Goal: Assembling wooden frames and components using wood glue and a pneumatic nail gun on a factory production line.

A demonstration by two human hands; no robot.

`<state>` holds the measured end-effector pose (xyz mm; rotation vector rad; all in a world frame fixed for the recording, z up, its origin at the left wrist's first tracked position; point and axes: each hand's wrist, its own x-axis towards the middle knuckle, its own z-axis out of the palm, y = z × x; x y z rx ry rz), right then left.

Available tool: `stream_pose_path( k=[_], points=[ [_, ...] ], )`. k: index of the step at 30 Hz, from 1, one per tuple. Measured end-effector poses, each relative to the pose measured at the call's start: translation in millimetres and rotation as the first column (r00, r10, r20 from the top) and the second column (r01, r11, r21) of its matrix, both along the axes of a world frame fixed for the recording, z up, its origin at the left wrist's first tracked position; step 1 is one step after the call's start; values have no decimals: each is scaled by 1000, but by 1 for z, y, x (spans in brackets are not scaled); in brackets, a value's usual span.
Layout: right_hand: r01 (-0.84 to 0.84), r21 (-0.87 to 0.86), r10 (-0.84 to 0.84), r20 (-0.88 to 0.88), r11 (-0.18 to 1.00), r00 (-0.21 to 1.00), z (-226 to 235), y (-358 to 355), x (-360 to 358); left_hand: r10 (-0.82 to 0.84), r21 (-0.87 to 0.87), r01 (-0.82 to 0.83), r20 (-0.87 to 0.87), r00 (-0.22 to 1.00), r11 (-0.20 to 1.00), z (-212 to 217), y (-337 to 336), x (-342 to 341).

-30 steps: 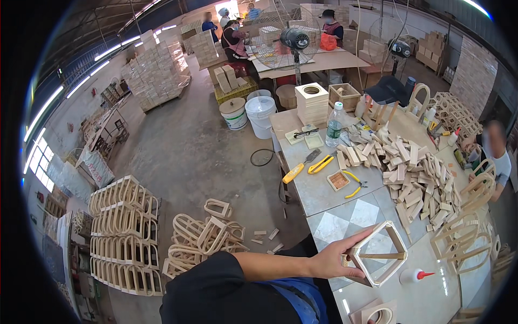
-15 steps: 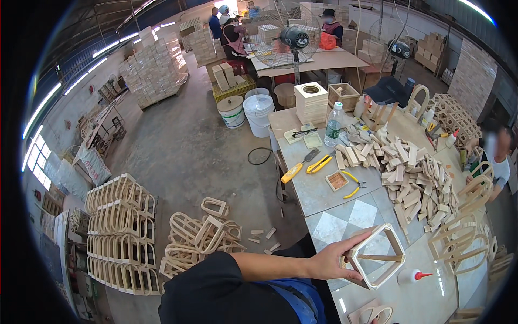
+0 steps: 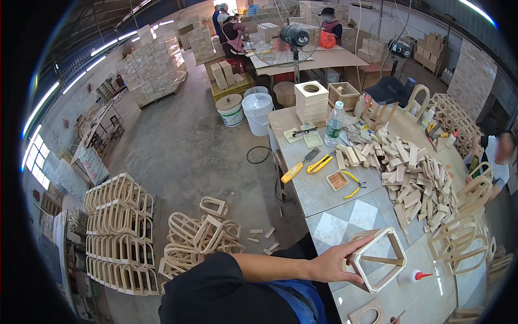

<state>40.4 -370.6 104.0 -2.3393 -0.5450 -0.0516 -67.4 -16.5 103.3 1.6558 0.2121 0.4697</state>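
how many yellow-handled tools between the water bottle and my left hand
3: a scraper farthest left, a long yellow tool just right of it, pliers nearest the wood blocks, which could hide more.

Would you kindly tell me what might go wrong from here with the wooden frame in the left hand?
The left hand holds the wooden frame by one side, so it might tilt or slip from that grip. The red-tipped bottle appears close by and might get knocked. The loosely heaped wooden blocks might slide if bumped.
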Motion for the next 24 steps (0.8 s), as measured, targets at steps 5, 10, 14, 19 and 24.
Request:
stream_pose_path(
  k=[5, 10, 14, 19, 24],
  points=[
    [18, 44, -13, -124, 999, 992, 49, 30, -2, -19, -17, 18, -8, 1000, 1000, 2, 1, -4],
    [-204, 160, 193, 77, 966, 978, 63, 47, 1, -64, -73, 58, -77, 995, 996, 11, 4, -8],
    [-470, 97, 416, 335, 877, 845, 64, 44, 18, -48, -63, 46, -43, 998, 997, 5, -2, -10],
    [-545, -181, 563, 435, 819, 703, 80, 55, 27, -30, 26, 29, 43, 999, 999, -3, -6, -6],
    [-419, -69, 406, 434, 905, 805, 99, 95, -3, 8, 226, -6, -9, 1000, 974, -4, 3, -3]
  ],
)
